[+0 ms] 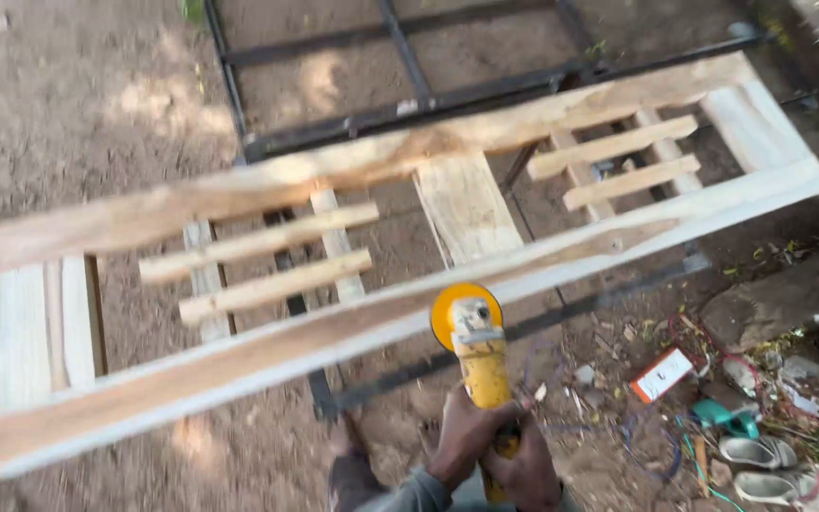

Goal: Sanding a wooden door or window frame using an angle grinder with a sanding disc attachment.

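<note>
Both hands (495,450) clench the yellow grinder (478,356), its disc beyond the grip, against the wooden frame (334,327).

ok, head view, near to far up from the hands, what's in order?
Both hands, left hand and right hand, clasped on the yellow angle grinder → its disc guard → near rail of the wooden frame → middle board → far rail → black metal frame on the dirt.

Support: black metal frame (400,109) on bare dirt ground (78,104), beyond the fingers (471,431).
On it: long wooden frame (334,332), just ahead of the fingers.
</note>
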